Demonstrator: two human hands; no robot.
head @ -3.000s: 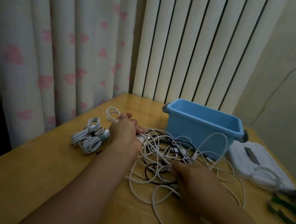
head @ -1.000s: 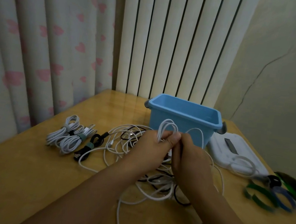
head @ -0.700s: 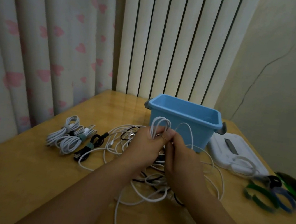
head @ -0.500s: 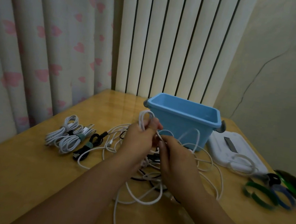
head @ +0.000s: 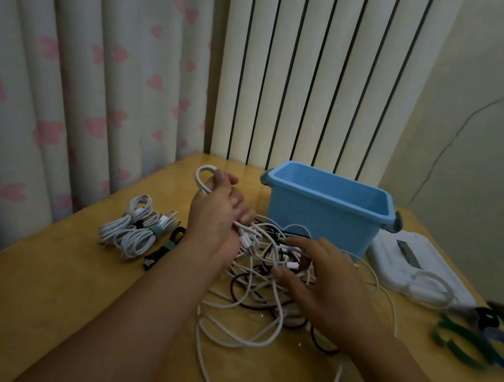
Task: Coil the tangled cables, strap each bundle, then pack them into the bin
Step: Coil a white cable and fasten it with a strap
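— Left hand (head: 213,218)?
— Clenched round a white cable (head: 202,179), with a small loop sticking out above the fist and strands running down into the tangle.
— Right hand (head: 325,283)?
— Released, fingers spread and only loosely bent, resting on top of the tangled cables (head: 257,287), gripping nothing.
— And the tangle itself?
— White and black cords heaped on the wooden table (head: 21,304), just in front of the blue bin (head: 320,219), with long white loops trailing toward the near edge.
— Anything already strapped?
— Left of the fist, two coiled white bundles (head: 133,229) side by side, each banded, and a strapped black bundle (head: 164,248) just beside them.
— Right side?
— A white lid (head: 411,263) lying flat beside the bin, with a loop of white cord over it; past that, green and blue straps (head: 477,342) near the table's edge, blurred.
— Behind?
— A curtain (head: 68,70) with pink hearts and a white ribbed radiator (head: 317,71).
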